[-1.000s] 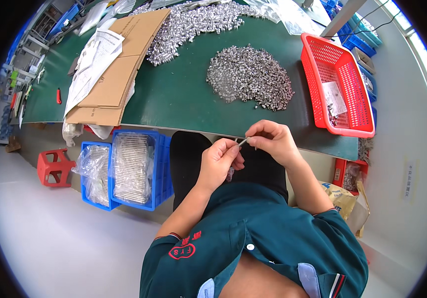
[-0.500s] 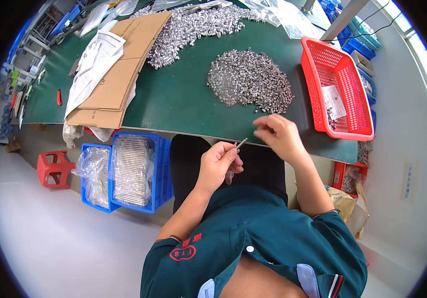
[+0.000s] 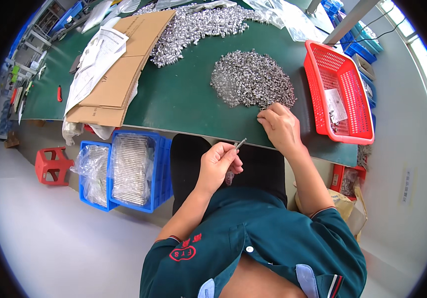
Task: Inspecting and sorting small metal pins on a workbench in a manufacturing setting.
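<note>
My left hand (image 3: 218,164) is held over my lap, just off the near edge of the green table (image 3: 183,99), and its fingers are pressed together in a pinch on a small metal pin (image 3: 240,144), whose free end sticks up and to the right toward the table edge. My right hand (image 3: 280,128) lies on the table, reached forward to the near rim of the closer pile of small silvery metal parts (image 3: 251,79); its fingers are curled down and touch the edge of that pile, but whether they have a piece between them I cannot tell, since the back of the hand hides the tips. The two hands are apart, the right one higher and further out than the left. A second, longer heap of shiny parts (image 3: 193,25) stretches across the far side of the table. To the right of my right hand stands a red plastic basket (image 3: 323,74) with a slip of paper lying in it. On the left part of the table lie flat sheets of brown cardboard (image 3: 119,74) with white papers (image 3: 94,54) on top. Below the table edge, on the floor to my left, stand blue crates (image 3: 164,169) holding clear bags of thin metal pieces, and a small red stool (image 3: 49,164) sits beside them.
</note>
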{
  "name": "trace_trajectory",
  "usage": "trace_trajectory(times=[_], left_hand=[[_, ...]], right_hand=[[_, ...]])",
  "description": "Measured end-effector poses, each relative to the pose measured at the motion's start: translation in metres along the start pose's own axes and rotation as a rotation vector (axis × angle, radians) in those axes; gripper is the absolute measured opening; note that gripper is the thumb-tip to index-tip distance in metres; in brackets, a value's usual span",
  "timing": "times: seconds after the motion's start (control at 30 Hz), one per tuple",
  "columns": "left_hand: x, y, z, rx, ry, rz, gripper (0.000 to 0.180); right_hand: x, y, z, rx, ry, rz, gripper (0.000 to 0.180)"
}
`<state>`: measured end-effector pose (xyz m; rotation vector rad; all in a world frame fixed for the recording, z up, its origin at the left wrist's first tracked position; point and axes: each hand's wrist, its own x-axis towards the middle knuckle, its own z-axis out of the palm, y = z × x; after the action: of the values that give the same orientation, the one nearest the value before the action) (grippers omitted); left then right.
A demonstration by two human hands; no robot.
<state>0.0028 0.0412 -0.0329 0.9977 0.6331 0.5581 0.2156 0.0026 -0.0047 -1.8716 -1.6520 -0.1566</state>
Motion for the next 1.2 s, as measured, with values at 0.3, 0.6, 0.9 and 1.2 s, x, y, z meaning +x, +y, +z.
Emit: trace_trajectory(times=[0.3,0.6,0.9,1.2], left_hand=[[0.001,0.0,0.005,0.048,0.008,0.047,0.014],[-0.003,0.002,0.009,0.133,0.017,0.066,0.014],[-0.006,0.007,0.014,0.306,0.045,0.154,0.01],[-0.008,0.012,0.017,0.437,0.056,0.268,0.01]], right_hand=[[-0.018,-0.023,-0.011,1.535,-0.41,0.841,0.007],[-0.026,-0.023,-0.01,1.831,-0.472,0.951,0.006],[-0.025,-0.027,-0.02,1.675,-0.481,0.97,0.008],[-0.025,-0.026,-0.023,1.683,-0.534,0.92,0.008]])
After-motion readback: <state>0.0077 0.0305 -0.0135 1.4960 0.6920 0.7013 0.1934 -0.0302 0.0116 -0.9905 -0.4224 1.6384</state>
